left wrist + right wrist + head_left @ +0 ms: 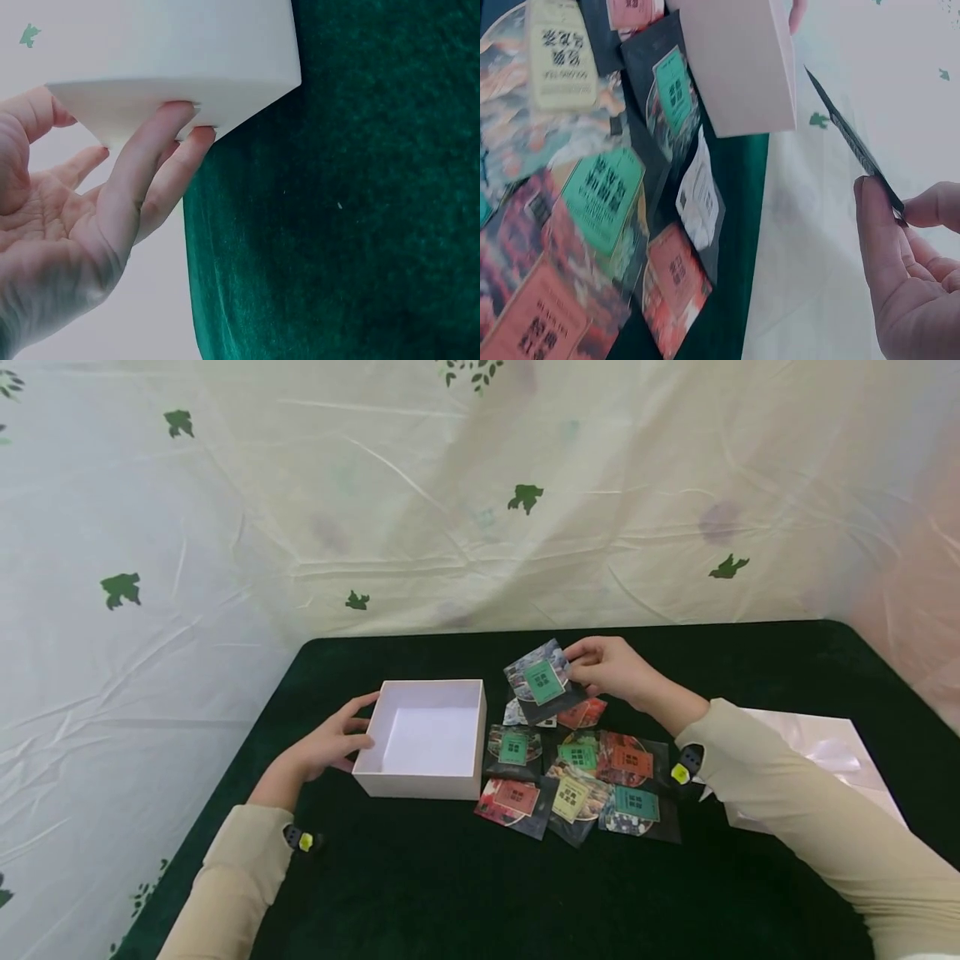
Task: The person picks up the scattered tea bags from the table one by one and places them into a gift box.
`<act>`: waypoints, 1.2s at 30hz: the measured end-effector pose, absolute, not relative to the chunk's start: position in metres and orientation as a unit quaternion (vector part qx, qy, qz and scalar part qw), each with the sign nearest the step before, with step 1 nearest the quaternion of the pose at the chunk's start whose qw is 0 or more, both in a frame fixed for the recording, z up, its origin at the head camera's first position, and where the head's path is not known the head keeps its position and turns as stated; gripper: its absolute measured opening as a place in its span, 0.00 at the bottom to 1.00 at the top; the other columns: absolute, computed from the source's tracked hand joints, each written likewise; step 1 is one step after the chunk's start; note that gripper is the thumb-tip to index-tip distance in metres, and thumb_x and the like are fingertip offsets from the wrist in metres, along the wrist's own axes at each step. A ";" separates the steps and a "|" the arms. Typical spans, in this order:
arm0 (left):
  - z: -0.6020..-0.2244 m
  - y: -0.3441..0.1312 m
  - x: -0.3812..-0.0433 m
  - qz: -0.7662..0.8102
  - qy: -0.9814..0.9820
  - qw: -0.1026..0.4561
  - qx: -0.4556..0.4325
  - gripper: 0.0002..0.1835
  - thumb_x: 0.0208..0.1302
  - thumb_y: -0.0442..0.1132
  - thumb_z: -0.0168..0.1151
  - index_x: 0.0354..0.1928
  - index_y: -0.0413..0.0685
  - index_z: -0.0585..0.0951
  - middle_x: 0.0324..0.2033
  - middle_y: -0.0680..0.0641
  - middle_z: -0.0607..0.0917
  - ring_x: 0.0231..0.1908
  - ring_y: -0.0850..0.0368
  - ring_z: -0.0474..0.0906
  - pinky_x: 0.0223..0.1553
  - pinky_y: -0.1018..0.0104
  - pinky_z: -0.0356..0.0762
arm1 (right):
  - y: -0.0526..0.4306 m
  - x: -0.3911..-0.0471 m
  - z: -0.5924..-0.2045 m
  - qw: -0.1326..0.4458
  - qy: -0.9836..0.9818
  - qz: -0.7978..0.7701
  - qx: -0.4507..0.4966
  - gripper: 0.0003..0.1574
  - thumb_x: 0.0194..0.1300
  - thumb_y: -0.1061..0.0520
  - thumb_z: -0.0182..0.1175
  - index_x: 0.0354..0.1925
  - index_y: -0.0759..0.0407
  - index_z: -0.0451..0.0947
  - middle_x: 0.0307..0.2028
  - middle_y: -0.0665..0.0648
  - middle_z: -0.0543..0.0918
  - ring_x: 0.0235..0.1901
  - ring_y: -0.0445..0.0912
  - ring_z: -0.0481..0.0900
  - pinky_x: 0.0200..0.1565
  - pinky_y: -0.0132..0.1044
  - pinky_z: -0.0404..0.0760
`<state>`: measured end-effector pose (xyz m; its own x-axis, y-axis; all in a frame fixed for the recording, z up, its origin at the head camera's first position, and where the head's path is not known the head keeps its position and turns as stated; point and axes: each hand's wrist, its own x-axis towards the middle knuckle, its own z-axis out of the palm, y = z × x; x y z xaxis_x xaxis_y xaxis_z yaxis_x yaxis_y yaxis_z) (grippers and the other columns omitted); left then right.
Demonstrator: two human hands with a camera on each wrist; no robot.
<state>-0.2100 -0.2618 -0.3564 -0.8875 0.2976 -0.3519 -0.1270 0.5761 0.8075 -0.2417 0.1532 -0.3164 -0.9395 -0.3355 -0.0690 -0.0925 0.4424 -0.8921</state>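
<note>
Dark green and velvety, the bench (420, 885) spreads out before me in the head view, with a white open-topped box (417, 787) standing on it. At the box's left side is the person's left hand (327, 747), fingers spread and fairly straight, touching the outer wall. The right hand (618, 672) pinches a green-labelled packet (542, 685), holding it up just right of the box, above the far end of a group of packets (513, 748). Those lie close together, some overlapping, their labels red, yellow, green and teal. Partly hidden behind the right sleeve (810, 835) sits a pale pink boxy piece (858, 752).

From the left wrist, I see fingertips resting against the box near a corner, the palm apart from it.

From the right wrist, the pinched packet shows nearly edge-on between thumb and fingers, well apart from the others. The group lies to the left, several labels bearing square codes, with the box just beside it and a pale curtain (817, 285) behind.
</note>
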 end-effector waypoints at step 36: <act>-0.363 -0.275 -0.216 0.508 0.815 0.278 0.029 0.44 0.67 0.44 0.57 0.75 0.67 0.40 0.70 0.30 0.51 0.65 0.30 0.57 0.53 0.39 0.72 | 0.043 -0.239 -0.318 0.183 0.801 -0.551 -0.145 0.22 0.63 0.65 0.50 0.56 0.66 0.72 0.42 0.63 0.82 0.34 0.45 0.80 0.36 0.41 0.84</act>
